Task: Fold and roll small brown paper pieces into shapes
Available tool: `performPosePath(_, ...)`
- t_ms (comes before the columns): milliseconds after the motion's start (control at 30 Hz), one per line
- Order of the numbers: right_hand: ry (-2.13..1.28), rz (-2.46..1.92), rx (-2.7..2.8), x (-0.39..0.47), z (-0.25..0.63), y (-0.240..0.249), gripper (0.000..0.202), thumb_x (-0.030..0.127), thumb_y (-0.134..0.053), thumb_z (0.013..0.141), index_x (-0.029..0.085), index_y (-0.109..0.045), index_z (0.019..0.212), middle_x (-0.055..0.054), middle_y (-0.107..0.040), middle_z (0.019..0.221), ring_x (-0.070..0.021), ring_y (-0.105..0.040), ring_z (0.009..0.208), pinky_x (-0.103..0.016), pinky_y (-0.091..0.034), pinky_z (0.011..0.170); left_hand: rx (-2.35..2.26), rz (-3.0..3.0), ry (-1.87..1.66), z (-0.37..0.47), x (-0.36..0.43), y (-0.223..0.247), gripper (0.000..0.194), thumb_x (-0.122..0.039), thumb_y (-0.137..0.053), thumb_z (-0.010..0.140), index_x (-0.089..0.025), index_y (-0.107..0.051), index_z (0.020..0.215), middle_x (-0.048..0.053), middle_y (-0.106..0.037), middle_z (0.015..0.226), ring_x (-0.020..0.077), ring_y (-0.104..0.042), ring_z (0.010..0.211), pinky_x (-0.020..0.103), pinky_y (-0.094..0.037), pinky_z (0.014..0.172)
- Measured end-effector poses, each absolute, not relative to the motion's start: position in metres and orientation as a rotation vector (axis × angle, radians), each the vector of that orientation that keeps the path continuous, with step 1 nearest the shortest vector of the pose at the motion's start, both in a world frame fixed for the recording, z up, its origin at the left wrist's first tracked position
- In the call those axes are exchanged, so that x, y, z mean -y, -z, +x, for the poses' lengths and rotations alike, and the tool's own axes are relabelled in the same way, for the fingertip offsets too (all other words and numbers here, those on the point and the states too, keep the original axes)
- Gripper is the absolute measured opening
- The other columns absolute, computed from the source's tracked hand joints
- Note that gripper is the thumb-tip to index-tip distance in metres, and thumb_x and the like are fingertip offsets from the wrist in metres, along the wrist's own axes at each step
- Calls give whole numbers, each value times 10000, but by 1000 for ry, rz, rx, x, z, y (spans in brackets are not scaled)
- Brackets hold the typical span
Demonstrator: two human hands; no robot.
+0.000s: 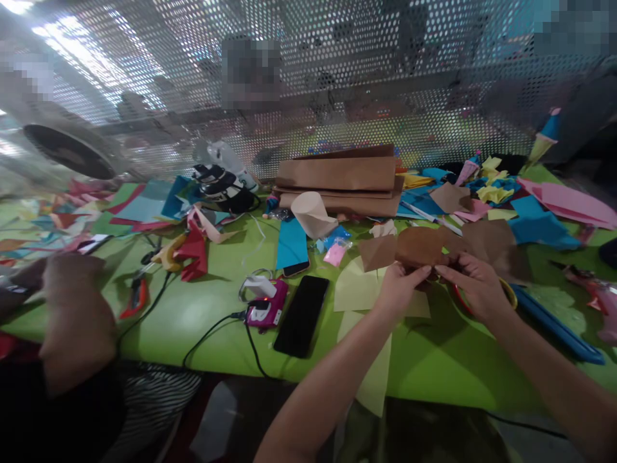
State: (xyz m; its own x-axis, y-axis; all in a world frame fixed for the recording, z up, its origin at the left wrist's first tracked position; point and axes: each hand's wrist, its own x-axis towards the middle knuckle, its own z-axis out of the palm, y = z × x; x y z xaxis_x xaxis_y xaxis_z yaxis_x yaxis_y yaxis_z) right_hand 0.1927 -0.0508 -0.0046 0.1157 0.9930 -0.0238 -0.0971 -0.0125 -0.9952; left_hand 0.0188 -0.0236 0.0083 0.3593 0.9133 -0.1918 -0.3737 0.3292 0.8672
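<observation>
Dim overall, lit from upper left, blown out at streaky white overhead light (77, 42). Hazy across perforated grey metal screen (347, 83). Shiny on lime-green tabletop (161, 341), shadowed below bare left hand (399, 286), bare right hand (475, 286). Smeared, stretched at left edge; pixelated in patches up top.

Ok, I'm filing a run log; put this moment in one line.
left hand: holding rounded brown piece; right hand: at its right edge; nearby: pale yellow paper, black phone; surface: green table
</observation>
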Motion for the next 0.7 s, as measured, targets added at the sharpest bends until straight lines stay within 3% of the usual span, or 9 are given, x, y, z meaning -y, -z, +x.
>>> performPosePath(167,-1184,-1182,1064,51,193,6,316,506,-916,798,254,-790,939,-10,-752,886,-175,-684,813,-329,-578,806,-787,817,-977,19,22,-7,469,-475,-972,604,-131,-787,864,89,-763,845,169,-659,727,294,-526,676)
performPosePath(467,-933,-1297,1197,51,192,4,359,517,-946,731,239,-777,882,-33,-766,850,-209,-701,803,-364,-583,767,-836,777,-984,19,24,-7,469,-498,-953,618,-117,-772,823,79,-744,774,141,-623,647,290,-527,656)
performPosePath(600,-837,-1331,1256,53,192,3,310,495,-898,788,246,-781,931,-37,-776,901,-217,-695,830,-376,-578,786,-866,750,-1003,17,25,-11,458,-511,-945,634,-122,-748,774,72,-730,735,130,-611,615,284,-530,641)
performPosePath(700,-852,-1346,1222,52,195,7,323,494,-887,790,249,-782,972,-36,-784,935,-220,-696,843,-377,-577,798,-858,753,-1059,15,23,-14,489,-476,-987,577,-138,-751,839,51,-739,766,123,-626,621,278,-541,655)
